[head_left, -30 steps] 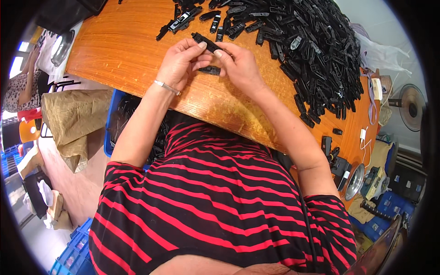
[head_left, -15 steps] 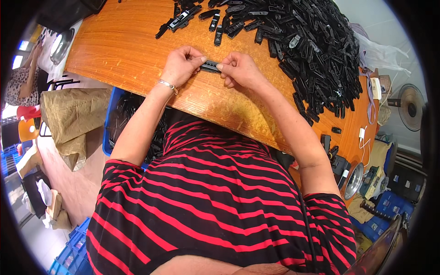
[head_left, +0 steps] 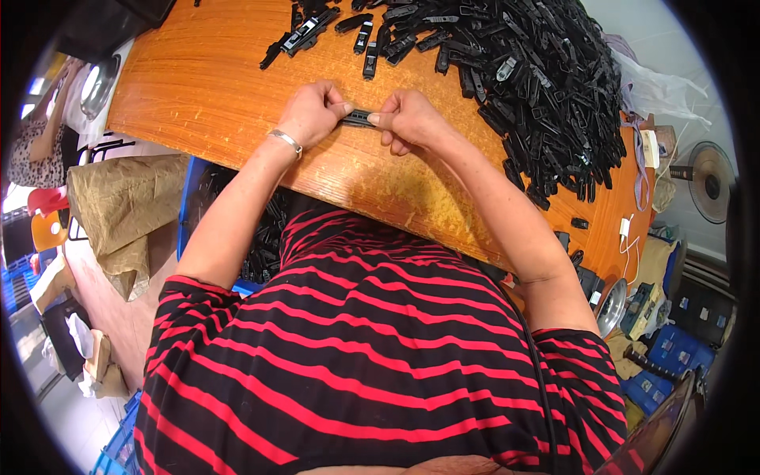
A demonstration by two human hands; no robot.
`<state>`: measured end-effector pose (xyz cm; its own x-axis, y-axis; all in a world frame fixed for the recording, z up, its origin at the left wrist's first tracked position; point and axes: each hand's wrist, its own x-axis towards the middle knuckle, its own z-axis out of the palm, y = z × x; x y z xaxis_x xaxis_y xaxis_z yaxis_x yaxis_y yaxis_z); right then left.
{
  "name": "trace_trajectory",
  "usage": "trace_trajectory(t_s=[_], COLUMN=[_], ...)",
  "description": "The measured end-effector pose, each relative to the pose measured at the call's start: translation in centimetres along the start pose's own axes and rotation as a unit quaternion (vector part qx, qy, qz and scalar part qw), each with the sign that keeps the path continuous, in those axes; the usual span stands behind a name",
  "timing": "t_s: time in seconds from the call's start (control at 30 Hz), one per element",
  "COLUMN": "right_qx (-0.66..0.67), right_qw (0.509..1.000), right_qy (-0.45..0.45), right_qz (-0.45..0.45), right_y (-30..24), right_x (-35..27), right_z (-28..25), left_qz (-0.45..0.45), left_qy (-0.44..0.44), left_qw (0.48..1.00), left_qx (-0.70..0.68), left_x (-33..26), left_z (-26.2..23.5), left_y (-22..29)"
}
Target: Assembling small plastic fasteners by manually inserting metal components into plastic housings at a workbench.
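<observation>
Between my two hands, just above the wooden table, is a small, long black plastic part with a row of slots along it. My left hand pinches its left end between thumb and fingers. Its right end is pinched by my right hand, the other fingers curled under. Beyond the hands a few loose black parts of like shape lie on the table. One of the parts at the far left has a silvery face.
A big heap of black plastic parts covers the table's right side. Below the table's near edge stands a blue crate with black pieces. Brown wrapping is at the left; a fan is at the right. Another person is at the far left.
Both hands keep their pinch on the black plastic part, which stays in nearly the same place. The view has shifted slightly.
</observation>
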<state>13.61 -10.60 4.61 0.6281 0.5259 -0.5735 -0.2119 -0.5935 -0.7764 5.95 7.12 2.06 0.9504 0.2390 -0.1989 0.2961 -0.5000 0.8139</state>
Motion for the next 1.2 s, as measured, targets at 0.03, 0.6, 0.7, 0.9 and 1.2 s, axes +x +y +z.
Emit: trace_trajectory(t_s=[0.03,0.6,0.7,0.9,1.2], right_qx=[-0.002,-0.122,-0.128,-0.103,-0.066], right_qw=[1.0,0.951,0.939,0.962,0.943], right_qy=[-0.01,0.065,0.084,-0.007,-0.001], right_qz=[0.004,-0.277,-0.307,-0.254,-0.328], right_y=[0.2,3.2,3.8,3.1,3.3], right_x=[0.2,-4.4,-4.3,-4.9,-4.8], right_z=[0.1,1.6,2.3,2.5,4.0], left_qz=[-0.002,0.02,0.046,0.07,0.061], left_qy=[0.007,-0.007,0.013,0.023,0.069], left_qw=[1.0,0.981,0.973,0.976,0.979], left_qx=[0.031,-0.191,-0.227,-0.207,-0.184], left_x=[-0.2,-5.2,-6.2,-8.0,-9.7], left_z=[0.1,3.6,3.7,3.0,1.3], left_y=[0.1,-1.8,-1.5,-0.5,-0.2])
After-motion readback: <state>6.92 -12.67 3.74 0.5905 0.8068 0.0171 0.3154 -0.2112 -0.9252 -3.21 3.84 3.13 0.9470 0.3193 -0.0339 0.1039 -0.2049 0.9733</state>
